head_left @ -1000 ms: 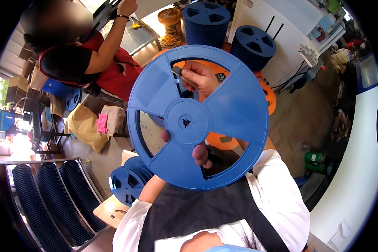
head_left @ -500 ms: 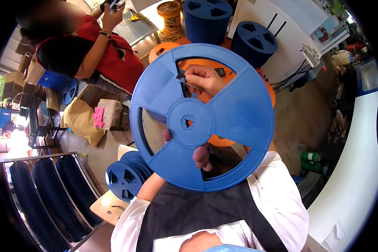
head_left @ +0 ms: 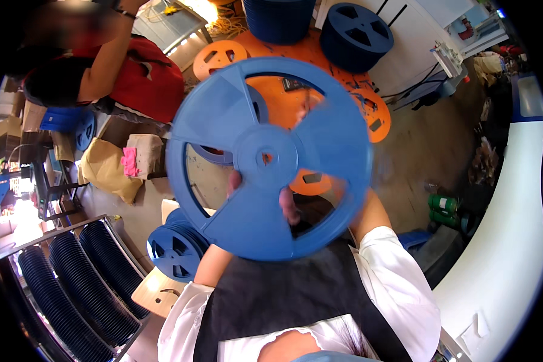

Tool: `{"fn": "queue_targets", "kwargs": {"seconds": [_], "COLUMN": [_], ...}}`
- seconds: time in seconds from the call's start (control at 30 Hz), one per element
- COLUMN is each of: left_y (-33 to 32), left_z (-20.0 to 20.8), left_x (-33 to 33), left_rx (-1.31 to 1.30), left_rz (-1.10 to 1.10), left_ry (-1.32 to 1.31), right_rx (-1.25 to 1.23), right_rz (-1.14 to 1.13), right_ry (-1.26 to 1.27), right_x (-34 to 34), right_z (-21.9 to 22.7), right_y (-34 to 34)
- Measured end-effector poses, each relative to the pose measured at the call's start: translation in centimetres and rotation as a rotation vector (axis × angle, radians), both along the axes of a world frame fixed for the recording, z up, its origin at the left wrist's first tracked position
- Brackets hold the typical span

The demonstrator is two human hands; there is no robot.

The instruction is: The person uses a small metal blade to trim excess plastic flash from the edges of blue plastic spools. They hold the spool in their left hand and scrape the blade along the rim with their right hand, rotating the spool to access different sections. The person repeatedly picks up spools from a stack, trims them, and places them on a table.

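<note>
A large blue plastic reel [head_left: 326, 142] with three wide windows fills the middle of the view, blurred along its right side. My left hand [head_left: 288, 206] holds it from beneath: its fingertips show through the left and lower windows, around the hub, while the palm is hidden. My right forearm rises behind the reel's right edge. Part of my right hand [head_left: 309, 107] shows as a smear at the upper window, its fingers too blurred to read. Beyond the reel lies an orange round table [head_left: 271, 51], with a small dark object [head_left: 293, 84] on it.
Stacks of dark blue reels [head_left: 357, 36] stand at the far side. More blue reels [head_left: 175, 253] sit on a wooden stool [head_left: 154, 295] at left, near a rack [head_left: 72, 286] of dark reels. A co-worker in a red vest [head_left: 145, 78] is at upper left; a white curved surface [head_left: 495, 253] borders the right.
The reel has shifted left and slightly up. My right hand, which pinched a small dark tool at the upper window's left edge, has moved right and blurred. The co-worker appears farther left.
</note>
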State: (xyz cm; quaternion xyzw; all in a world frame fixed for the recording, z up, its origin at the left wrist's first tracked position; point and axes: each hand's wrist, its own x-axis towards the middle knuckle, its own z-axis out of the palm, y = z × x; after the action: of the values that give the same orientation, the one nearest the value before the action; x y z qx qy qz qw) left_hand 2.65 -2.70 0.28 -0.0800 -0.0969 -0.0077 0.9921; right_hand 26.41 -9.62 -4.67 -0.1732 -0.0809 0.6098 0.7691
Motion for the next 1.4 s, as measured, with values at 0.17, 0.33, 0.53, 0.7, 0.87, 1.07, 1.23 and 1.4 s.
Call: {"fn": "queue_targets", "kwargs": {"seconds": [0.17, 0.33, 0.53, 0.7, 0.87, 1.07, 1.23, 1.4], "left_y": [1.0, -1.9, -8.9, -9.2, -5.4, 17.9, 27.5, 29.0], "left_z": [-4.3, -11.6, -27.0, -31.7, -27.5, -21.6, -20.2, -22.0], "left_x": [3.7, 9.0, 14.0, 13.5, 9.5, 5.7, 6.2, 6.1], "left_rx": [0.992, 2.269, 2.494, 2.720, 2.601, 3.004, 3.221, 3.188], "left_rz": [0.164, -0.300, -0.614, -0.320, 0.325, 0.289, -0.498, -0.418], "left_ry": [0.738, 0.888, 0.960, 1.000, 0.686, 1.223, 0.576, 0.401], "right_rx": [-0.842, -1.265, -1.452, -1.511, -1.490, -1.446, -1.464, -1.479], "right_rz": [-0.782, -0.899, -0.841, -0.674, -0.543, -0.492, -0.466, -0.519], "right_ry": [0.098, 0.048, -0.074, -0.223, -0.330, -0.391, -0.402, -0.389], "right_x": [-0.5, -5.4, -6.7, -5.7, -3.5, -2.7, -4.9, -8.4], "right_z": [-16.1, -21.7, -17.3, -17.3, -18.1, -18.2, -18.3, -18.2], "right_y": [-15.1, -35.1, -38.0, -35.2, -31.6, -29.0, -28.8, -29.4]}}
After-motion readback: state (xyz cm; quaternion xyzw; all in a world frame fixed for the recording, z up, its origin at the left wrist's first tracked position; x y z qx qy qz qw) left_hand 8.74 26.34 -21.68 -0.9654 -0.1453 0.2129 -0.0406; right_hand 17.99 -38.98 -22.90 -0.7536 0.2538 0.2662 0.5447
